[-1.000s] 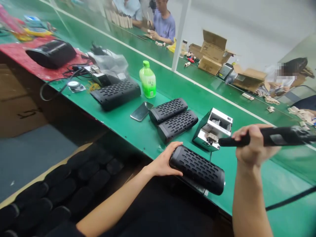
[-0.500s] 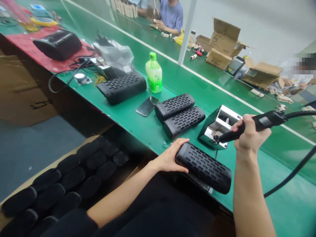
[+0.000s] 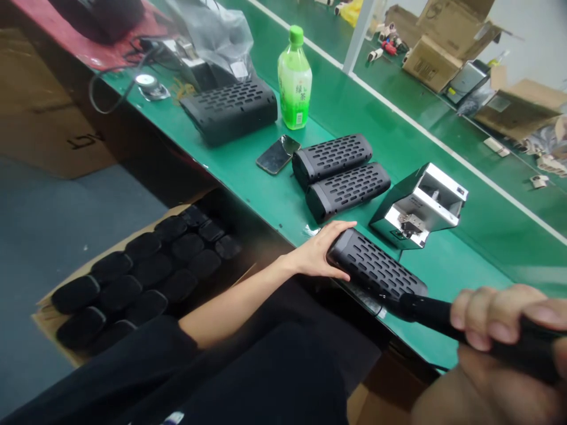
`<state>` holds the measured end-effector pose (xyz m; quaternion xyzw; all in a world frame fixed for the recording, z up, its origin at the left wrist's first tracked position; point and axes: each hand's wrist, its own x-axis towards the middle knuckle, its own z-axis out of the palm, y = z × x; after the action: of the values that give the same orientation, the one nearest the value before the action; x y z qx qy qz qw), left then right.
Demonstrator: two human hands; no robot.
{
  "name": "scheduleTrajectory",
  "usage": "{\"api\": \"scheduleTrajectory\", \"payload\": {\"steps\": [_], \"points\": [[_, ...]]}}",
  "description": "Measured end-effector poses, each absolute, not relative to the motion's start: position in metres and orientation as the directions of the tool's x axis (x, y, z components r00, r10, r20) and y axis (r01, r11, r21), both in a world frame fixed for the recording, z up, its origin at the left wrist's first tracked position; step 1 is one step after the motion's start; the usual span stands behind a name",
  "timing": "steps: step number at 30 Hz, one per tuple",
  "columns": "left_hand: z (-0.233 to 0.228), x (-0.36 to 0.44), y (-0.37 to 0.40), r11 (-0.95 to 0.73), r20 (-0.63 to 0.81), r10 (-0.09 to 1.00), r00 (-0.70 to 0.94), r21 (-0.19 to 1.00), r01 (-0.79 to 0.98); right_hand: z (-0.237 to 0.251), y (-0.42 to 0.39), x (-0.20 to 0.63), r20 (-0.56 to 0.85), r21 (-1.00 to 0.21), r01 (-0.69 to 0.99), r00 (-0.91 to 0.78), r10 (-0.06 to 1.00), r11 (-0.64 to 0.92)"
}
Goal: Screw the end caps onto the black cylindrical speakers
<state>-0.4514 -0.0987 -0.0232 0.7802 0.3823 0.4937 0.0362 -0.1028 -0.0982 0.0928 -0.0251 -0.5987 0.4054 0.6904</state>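
My left hand (image 3: pixel 321 252) grips the left end of a black slotted speaker housing (image 3: pixel 376 264) lying at the table's front edge. My right hand (image 3: pixel 500 319), close to the camera and blurred, is wrapped round a black electric screwdriver (image 3: pixel 436 314). Its tip points left and reaches the front side of that housing; whether it touches a screw cannot be made out. Behind the housing stands a screw feeder (image 3: pixel 410 215) with silver faces. Two similar slotted housings (image 3: pixel 349 188) lie side by side just beyond my left hand.
A phone (image 3: pixel 278 154), a green tea bottle (image 3: pixel 296 82) and a larger slotted housing (image 3: pixel 234 109) occupy the table (image 3: pixel 230 171) to the left. Below its edge, a carton (image 3: pixel 46 321) holds several black rounded parts. Cardboard boxes (image 3: pixel 432 62) stand across the divider.
My right hand has brought the screwdriver from the screw feeder down and toward me, to the housing. My left hand keeps its grip. The camera view has shifted.
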Motion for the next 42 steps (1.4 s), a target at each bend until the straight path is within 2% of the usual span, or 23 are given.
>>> {"api": "scheduleTrajectory", "payload": {"steps": [5,14,20,24,29,32,38,42], "points": [[-0.023,-0.449,-0.099,-0.688,0.73,0.655,0.194,0.47,0.553,0.101,-0.113,-0.145,0.868,-0.438,-0.569,-0.066,0.492,0.696],[-0.021,-0.448,-0.099,-0.666,0.708,0.682,0.185,0.495,0.558,0.096,-0.109,-0.151,0.879,-0.442,-0.592,-0.134,0.458,0.674],[-0.02,-0.449,-0.099,-0.715,0.745,0.625,0.235,0.424,0.557,0.089,-0.103,-0.16,0.896,-0.416,-0.577,-0.125,0.427,0.703],[-0.022,-0.449,-0.097,-0.701,0.73,0.644,0.23,0.442,0.559,0.082,-0.097,-0.159,0.901,-0.411,-0.587,-0.146,0.407,0.698],[-0.025,-0.449,-0.094,-0.771,0.796,0.546,0.263,0.353,0.531,0.074,-0.094,-0.151,0.913,-0.397,-0.604,-0.18,0.367,0.691],[-0.025,-0.449,-0.093,-0.774,0.808,0.528,0.263,0.33,0.54,0.076,-0.094,-0.152,0.912,-0.406,-0.624,-0.234,0.336,0.668],[-0.025,-0.449,-0.094,-0.766,0.793,0.547,0.269,0.344,0.543,0.087,-0.098,-0.163,0.923,-0.384,-0.641,-0.246,0.297,0.664],[-0.026,-0.448,-0.094,-0.713,0.745,0.627,0.23,0.428,0.556,0.088,-0.082,-0.131,0.889,-0.458,-0.668,-0.359,0.285,0.586]]}}
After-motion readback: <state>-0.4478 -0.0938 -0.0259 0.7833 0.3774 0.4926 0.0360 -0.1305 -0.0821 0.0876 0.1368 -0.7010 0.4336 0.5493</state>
